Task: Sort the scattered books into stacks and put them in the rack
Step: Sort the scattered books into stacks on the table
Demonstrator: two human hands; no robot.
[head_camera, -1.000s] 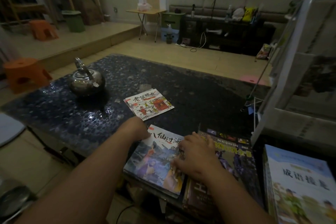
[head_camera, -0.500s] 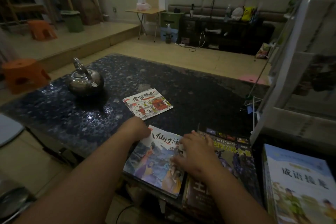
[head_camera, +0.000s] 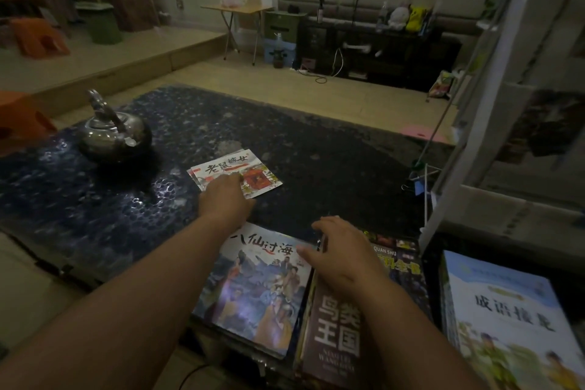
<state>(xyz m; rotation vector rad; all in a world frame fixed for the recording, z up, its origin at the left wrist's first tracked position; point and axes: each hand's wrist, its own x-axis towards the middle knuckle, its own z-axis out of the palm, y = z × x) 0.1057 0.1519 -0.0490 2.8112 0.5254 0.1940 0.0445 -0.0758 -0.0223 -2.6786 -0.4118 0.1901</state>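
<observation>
- The left hand [head_camera: 226, 196] is reaching out toward 12 o'clock, with its fingers lying on the near corner of the thin red-and-white booklet [head_camera: 235, 172]. Honestly I can't tell if it's pinching it or just pressing down.
- That booklet is sitting flat around the middle of the dark pebbled table [head_camera: 316, 152], well apart from the other books.
- The right hand [head_camera: 345, 260] is hanging loose, fingers spread and relaxed, gripping nothing. Its thumb is touching the right edge of the blue picture book [head_camera: 259, 288].
- The blue picture book is lying at the table's near edge, at 6 o'clock from the booklet.
- The brown book [head_camera: 335, 336] is sitting just beside it at 3 o'clock, partly under the right wrist, on top of a dark book with yellow lettering [head_camera: 402, 266].
- A light blue book [head_camera: 506, 320] is lying further out at 3 o'clock, at the foot of the white rack [head_camera: 493, 79].
- A steel kettle [head_camera: 110, 133] is standing at 10 o'clock on the table.
</observation>
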